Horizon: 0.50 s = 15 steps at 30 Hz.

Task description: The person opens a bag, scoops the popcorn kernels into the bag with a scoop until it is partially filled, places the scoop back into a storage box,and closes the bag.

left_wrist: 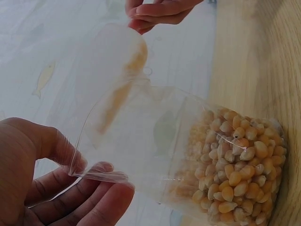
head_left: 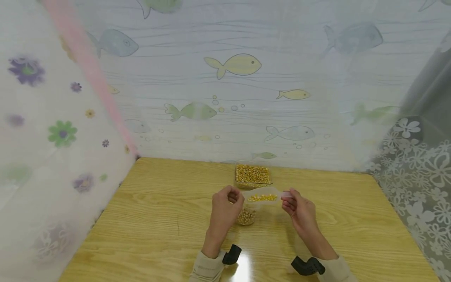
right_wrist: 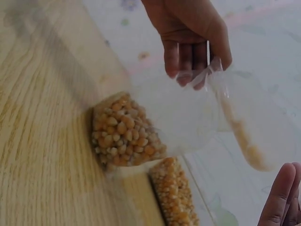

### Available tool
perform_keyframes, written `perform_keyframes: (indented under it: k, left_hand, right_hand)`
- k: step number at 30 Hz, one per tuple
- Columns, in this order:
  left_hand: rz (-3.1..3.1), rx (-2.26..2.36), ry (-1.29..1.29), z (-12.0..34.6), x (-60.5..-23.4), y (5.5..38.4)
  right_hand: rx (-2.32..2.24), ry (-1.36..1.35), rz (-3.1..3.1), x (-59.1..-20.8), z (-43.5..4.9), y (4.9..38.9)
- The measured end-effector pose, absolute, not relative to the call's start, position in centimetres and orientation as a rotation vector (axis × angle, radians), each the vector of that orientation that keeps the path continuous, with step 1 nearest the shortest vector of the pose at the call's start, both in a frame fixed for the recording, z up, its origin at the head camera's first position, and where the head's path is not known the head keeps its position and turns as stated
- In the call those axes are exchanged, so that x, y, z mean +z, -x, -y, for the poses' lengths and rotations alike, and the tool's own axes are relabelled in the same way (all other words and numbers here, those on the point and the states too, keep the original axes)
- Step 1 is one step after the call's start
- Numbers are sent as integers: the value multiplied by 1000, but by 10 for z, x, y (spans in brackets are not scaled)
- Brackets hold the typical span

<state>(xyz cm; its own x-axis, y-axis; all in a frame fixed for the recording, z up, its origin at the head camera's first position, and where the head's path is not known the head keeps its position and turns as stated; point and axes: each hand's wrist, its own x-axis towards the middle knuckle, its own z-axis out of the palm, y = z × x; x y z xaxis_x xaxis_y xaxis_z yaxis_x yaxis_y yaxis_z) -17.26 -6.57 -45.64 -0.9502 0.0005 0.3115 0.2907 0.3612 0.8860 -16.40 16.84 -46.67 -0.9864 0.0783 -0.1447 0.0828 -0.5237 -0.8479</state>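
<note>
Likely limp bag [left_wrist: 153,120] pinched at rim [left_wrist: 101,176] by left hand [head_left: 224,205]; likely light scoop [head_left: 261,190] near bag, handle [head_left: 286,194] gripped by right hand [head_left: 303,211].

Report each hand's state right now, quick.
Left hand: closed, pinching the mouth edge of a clear plastic bag of corn kernels.
Right hand: closed, holding a translucent scoop by its handle.

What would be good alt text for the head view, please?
A person's right-hand grip holds a translucent scoop of corn kernels near the top of a clear bag of kernels, pinched by the left-hand grip. The bag stands on a wood-grain table, with a clear dish of kernels behind it.
</note>
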Motion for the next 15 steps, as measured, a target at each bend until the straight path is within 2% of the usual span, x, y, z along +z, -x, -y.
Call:
perform_keyframes:
  k: [15]
  left_hand:
    - [2368, -1595, 267, 65, -454, 173]
  right_hand:
    - [-2670, -259, -1957, -448, -160, 162]
